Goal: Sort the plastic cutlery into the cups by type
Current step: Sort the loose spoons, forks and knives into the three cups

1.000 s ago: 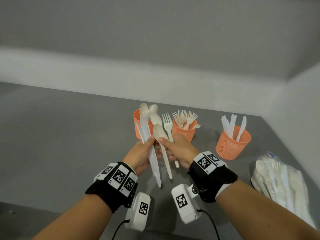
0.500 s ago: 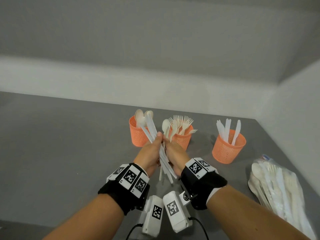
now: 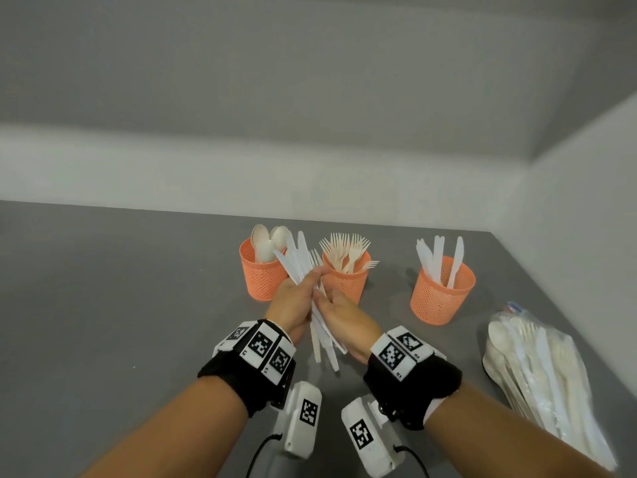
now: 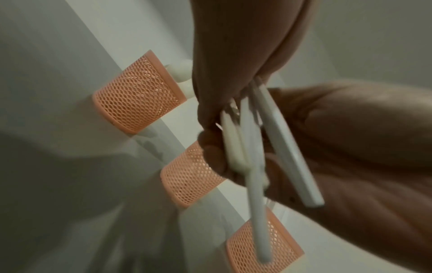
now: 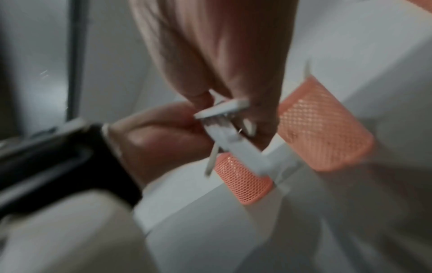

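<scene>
Three orange mesh cups stand in a row: the spoon cup (image 3: 259, 282) on the left, the fork cup (image 3: 348, 282) in the middle, the knife cup (image 3: 441, 294) on the right. In front of the left two, both hands hold one bundle of white cutlery (image 3: 299, 262), mostly knives with a fork's tines showing. My left hand (image 3: 312, 281) grips the bundle around its middle. My right hand (image 3: 322, 300) pinches it from the right, lower down. The handles (image 4: 252, 147) cross between both sets of fingers, and their ends (image 5: 233, 140) stick out below.
A clear bag of mixed white cutlery (image 3: 537, 374) lies at the right on the grey table (image 3: 120, 305). A pale wall runs close behind the cups, and a side wall closes the right.
The spoon and fork that my right hand held apart a second ago are drawn in against the bundle. Both hands have closed together, and the spoon's bowl no longer shows.
</scene>
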The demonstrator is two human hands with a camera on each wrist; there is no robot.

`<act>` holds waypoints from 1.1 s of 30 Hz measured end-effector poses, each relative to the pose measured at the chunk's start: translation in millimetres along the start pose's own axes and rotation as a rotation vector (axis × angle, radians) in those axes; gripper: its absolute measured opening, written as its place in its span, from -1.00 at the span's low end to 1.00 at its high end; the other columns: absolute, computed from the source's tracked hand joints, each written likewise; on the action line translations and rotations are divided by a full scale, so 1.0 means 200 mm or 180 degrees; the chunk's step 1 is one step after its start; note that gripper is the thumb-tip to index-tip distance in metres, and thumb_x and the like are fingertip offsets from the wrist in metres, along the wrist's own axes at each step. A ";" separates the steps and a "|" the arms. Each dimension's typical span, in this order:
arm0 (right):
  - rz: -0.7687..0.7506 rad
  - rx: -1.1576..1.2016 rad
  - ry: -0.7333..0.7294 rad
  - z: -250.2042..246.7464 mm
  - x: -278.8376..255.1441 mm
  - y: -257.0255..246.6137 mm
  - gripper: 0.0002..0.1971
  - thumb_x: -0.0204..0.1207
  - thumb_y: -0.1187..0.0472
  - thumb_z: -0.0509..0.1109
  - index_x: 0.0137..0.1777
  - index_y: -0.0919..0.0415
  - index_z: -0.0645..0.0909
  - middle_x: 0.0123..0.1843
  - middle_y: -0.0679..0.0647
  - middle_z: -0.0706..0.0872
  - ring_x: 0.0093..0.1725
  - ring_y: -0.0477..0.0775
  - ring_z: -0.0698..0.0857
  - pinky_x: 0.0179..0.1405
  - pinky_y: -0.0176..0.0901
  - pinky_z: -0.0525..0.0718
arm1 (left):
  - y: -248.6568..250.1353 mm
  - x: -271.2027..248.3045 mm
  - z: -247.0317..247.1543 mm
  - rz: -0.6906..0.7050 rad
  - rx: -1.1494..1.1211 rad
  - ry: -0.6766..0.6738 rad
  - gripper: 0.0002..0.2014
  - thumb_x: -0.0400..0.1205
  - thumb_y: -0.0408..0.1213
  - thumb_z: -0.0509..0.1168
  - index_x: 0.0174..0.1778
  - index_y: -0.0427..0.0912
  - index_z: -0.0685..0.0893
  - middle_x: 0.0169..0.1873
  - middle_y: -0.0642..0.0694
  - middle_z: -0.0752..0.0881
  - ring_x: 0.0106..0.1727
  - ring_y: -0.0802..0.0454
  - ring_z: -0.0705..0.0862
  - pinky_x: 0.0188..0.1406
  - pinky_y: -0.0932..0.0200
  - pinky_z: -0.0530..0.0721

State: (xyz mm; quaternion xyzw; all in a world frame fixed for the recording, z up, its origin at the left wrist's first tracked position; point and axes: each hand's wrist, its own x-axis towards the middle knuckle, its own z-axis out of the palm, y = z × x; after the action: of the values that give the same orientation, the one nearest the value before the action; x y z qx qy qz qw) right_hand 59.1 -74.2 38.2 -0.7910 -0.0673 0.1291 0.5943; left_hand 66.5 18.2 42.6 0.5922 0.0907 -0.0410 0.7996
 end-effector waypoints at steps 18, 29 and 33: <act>-0.0529 -0.1250 0.0500 -0.33 0.05 -0.08 -0.78 0.70 0.20 0.03 0.19 0.28 0.42 -0.19 0.05 0.60 -0.24 0.01 0.59 -0.30 -0.21 0.57 | -0.02 0.03 0.16 0.0290 -0.0142 -0.0264 -0.70 0.70 -0.42 0.11 0.33 -0.32 0.56 0.02 -0.31 0.72 -0.17 0.01 0.76 -0.18 0.27 0.73; -0.0444 -0.0566 0.1768 -0.92 0.23 0.04 -0.74 0.68 0.26 0.08 0.30 0.30 0.41 0.18 0.18 0.61 0.16 0.10 0.58 0.09 -0.25 0.43 | 0.01 0.01 0.21 0.0360 -0.0393 -0.0798 -0.35 0.61 -0.74 -0.03 0.20 0.25 0.22 -0.24 -0.20 0.62 -0.55 0.14 0.54 -0.57 0.32 0.48; -0.0117 -0.0722 0.1798 -0.94 0.23 0.16 -0.58 0.60 0.25 0.26 0.43 0.31 0.34 0.40 0.28 0.46 0.33 0.19 0.51 0.15 -0.20 0.47 | 0.04 -0.02 0.19 0.0351 -0.0166 -0.1012 -0.63 0.65 -0.65 -0.02 0.02 -0.12 0.57 -0.21 -0.17 0.58 -0.47 0.18 0.58 -0.50 0.37 0.50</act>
State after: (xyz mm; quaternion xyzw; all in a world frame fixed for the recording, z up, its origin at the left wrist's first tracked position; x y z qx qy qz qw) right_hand 154.1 -244.8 50.9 -0.8555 0.0723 -0.1150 0.4996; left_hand 67.2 -15.8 61.5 0.5614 -0.0685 -0.0878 0.8200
